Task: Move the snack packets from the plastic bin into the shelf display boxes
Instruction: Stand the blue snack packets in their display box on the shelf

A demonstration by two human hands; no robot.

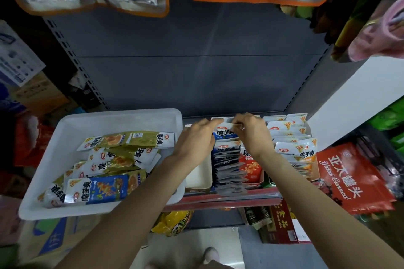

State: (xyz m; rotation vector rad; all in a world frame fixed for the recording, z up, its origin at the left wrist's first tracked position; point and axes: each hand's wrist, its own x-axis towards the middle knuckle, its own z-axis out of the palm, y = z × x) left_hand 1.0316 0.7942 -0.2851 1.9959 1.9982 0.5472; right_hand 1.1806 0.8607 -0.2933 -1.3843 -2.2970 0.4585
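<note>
From the head view, both my hands are up over the display boxes at the right of the shelf. My left hand [197, 137] and my right hand [251, 131] meet over one blue packet [224, 132]. Each seems to pinch its top white edge between thumb and fingertips, though my own knuckles hide much of the grip. The packet stands upright, long axis vertical, at the back of the blue row [227, 164] in the middle box [211, 178]. Its face looks toward me.

The bin [122, 117] sits on the shelf just left of the boxes, its right wall touching the first, empty box [197, 178]. The rest of the packets lie flat in it. Most are green [129, 140], and one blue one [98, 189] lies at the front, long axis running left to right.

So the next pick lies to the left of and nearer to me than both hands. My left hand is the nearer one; its forearm already crosses the bin's right corner. Any packet from there must turn from lying to standing before it slots in.

Right of the blue row stands a red row [251, 168], then an orange row [293, 137] in the far box. I judge the empty box is meant for the green ones.
</note>
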